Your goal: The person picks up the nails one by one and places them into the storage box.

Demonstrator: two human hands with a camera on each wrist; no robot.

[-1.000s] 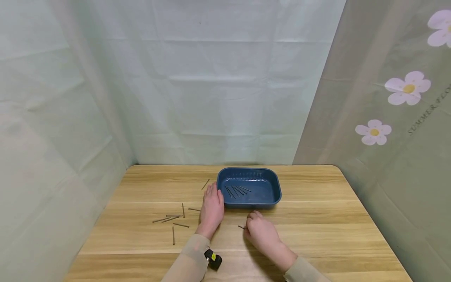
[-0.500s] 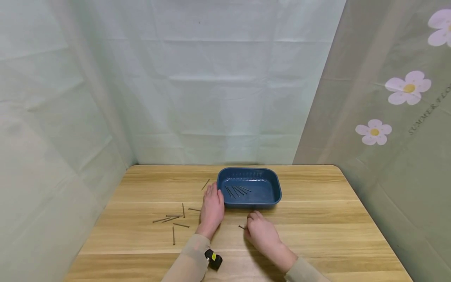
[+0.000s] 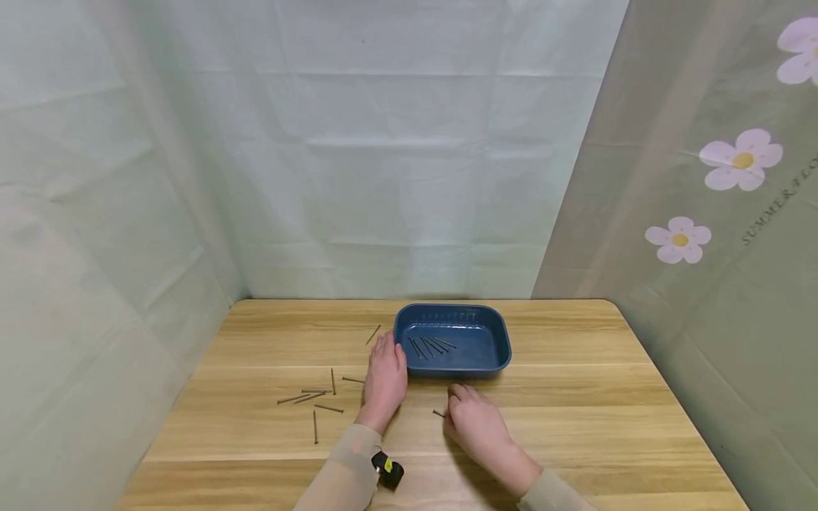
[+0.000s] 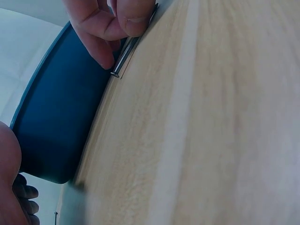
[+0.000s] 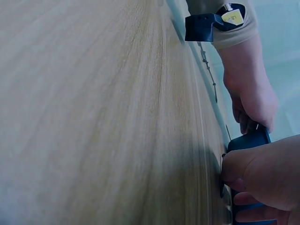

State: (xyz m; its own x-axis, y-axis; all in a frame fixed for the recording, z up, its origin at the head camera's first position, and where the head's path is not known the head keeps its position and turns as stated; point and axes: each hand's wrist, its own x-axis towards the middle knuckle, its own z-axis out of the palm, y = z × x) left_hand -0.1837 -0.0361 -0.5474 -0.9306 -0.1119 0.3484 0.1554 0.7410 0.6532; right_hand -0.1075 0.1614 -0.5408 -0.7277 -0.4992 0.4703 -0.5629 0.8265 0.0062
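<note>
My right hand point(image 3: 476, 422) is low over the table in front of a blue tray point(image 3: 460, 370), fingers curled in. Between its thumb and fingers it pinches a nail point(image 4: 123, 62), which lies close along the tabletop; the head end pokes out to the left. My left hand point(image 3: 386, 376) lies along the tray's left end, fingers extended against the outer wall, thumb near the front corner. Several dark nails point(image 3: 432, 346) rest side by side inside the tray, toward its left. In the right wrist view, the left hand point(image 5: 253, 101) touches the tray's end.
Loose nails point(image 3: 309, 397) lie scattered on the wooden table point(image 3: 575, 426) left of the left hand, with one nail point(image 3: 373, 334) farther back near the tray. A black strap device point(image 3: 388, 470) sits on the left wrist. Pale curtains point(image 3: 396, 177) enclose the back and sides.
</note>
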